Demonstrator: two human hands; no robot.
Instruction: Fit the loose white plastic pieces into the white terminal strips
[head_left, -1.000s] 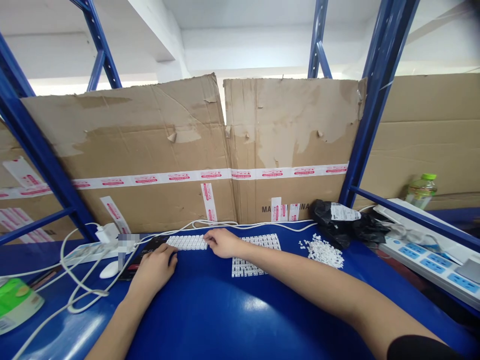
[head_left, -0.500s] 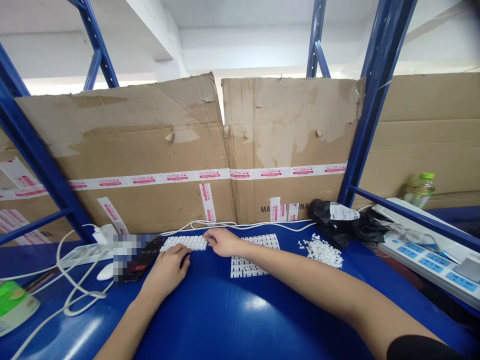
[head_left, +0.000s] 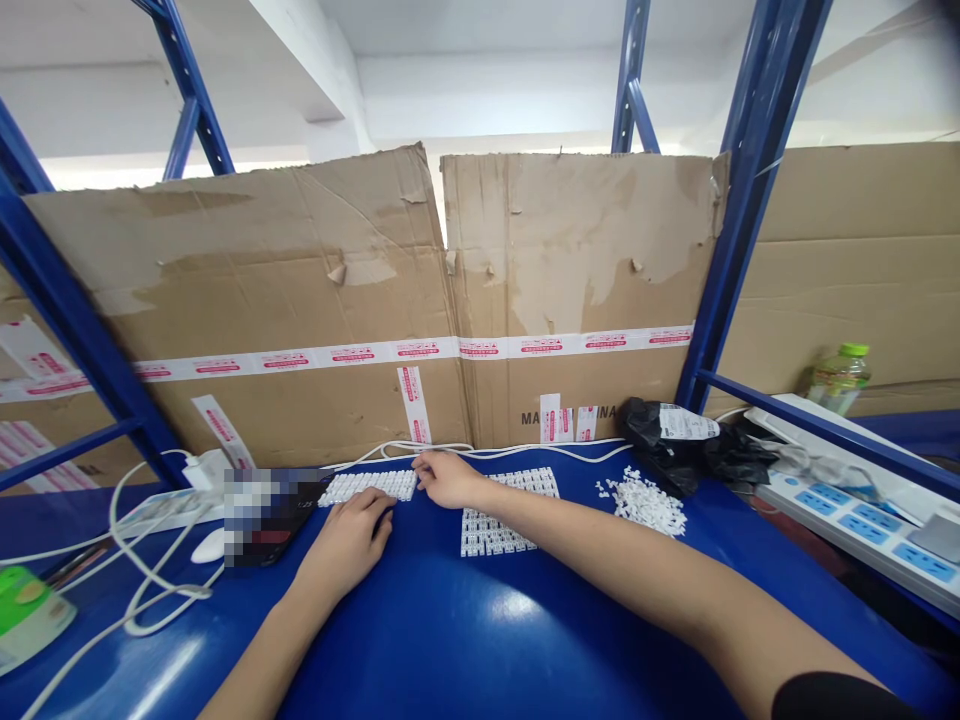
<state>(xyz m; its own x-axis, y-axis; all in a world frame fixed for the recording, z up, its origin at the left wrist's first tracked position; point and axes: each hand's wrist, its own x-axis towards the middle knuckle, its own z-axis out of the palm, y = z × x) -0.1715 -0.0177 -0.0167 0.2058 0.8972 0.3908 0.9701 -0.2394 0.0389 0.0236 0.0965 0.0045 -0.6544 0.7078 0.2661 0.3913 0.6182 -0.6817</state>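
A small white strip of clipped-together plastic parts (head_left: 367,485) lies at the back of the blue table (head_left: 465,640). My right hand (head_left: 448,479) rests at the strip's right end, fingers curled and pinching at its edge. My left hand (head_left: 346,540) lies palm down just in front of the strip, fingers bent against the table near its lower edge. A larger white sheet of the same parts (head_left: 504,510) lies under and beside my right wrist. A loose heap of small white pieces (head_left: 646,501) sits to the right.
A dark phone (head_left: 270,510) lies left of the strip, with a white mouse (head_left: 208,545), white cables (head_left: 150,590) and a power strip. Torn cardboard (head_left: 375,300) walls the back. A black bag (head_left: 697,440), a second power strip (head_left: 855,530) and a green-capped bottle (head_left: 840,380) are at right.
My left hand has slid right and forward, from beside the phone to just below the white strip. My right hand has stayed at the strip's right end.
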